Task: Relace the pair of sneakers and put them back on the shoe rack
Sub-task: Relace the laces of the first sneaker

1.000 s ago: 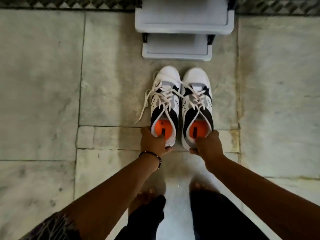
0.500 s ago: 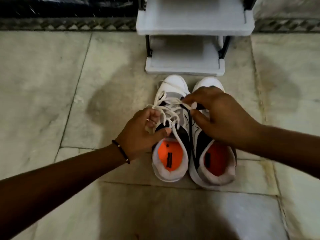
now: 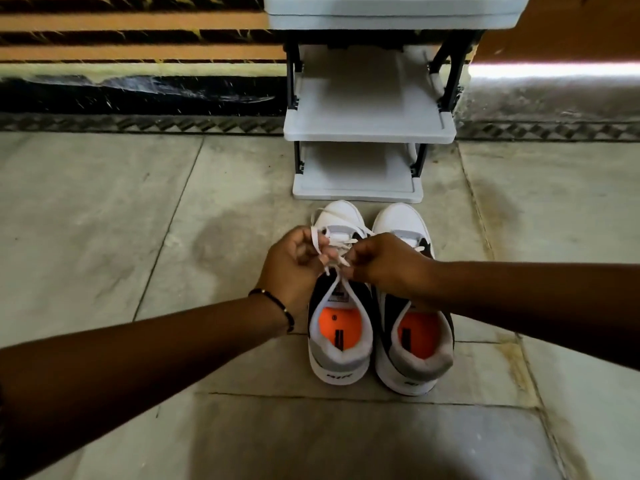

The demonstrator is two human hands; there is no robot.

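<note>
Nearest the camera, on the grey stone-tile floor [image 3: 104,237], two white, black and grey sneakers with orange insoles stand side by side, heels toward the person and toes pointing away. The left sneaker [image 3: 341,327] and the right sneaker [image 3: 414,344] touch or nearly touch along their inner sides; each long axis runs straight from the person toward the rack.

Above the throat of the left sneaker, both hands meet. The left hand [image 3: 294,265], with a dark bead bracelet at the wrist, is pinched narrow on a strand of the flat white lace [image 3: 332,259]. The right hand [image 3: 384,263] reaches across the right sneaker and is likewise pinched on the lace. The two hands are just beside each other, equally near the eyelets. The lace ends rise from the tongue into the fingers, so the coming pull likely runs upward and outward, across the shoe's long axis.

Beyond the toes, directly ahead and near, stands the pale grey plastic shoe rack with black uprights [image 3: 369,129]. Its visible shelves are bare. Neither sneaker is on it yet.
</note>
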